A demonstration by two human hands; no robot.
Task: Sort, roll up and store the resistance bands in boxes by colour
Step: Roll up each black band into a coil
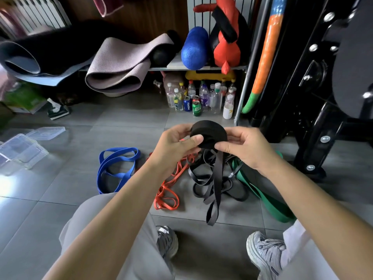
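Note:
A black resistance band roll point(209, 131) is held up in front of me, its loose tail point(217, 184) hanging down toward the floor. My left hand point(176, 146) grips the roll's left side with the thumb across its face. My right hand point(245, 147) pinches the right side, thumb pressed under the roll. On the grey tiles below lie a blue band point(116, 168), an orange band point(169, 190), more black bands point(220, 186) and a wide green band point(268, 201).
Clear plastic boxes point(20, 150) and a lid point(47, 132) sit at the left on the floor. Bottles and cans point(199, 98) stand under a shelf with yoga mats point(119, 65). A black gym rack point(323, 98) rises at the right. My shoes point(264, 253) are at the bottom.

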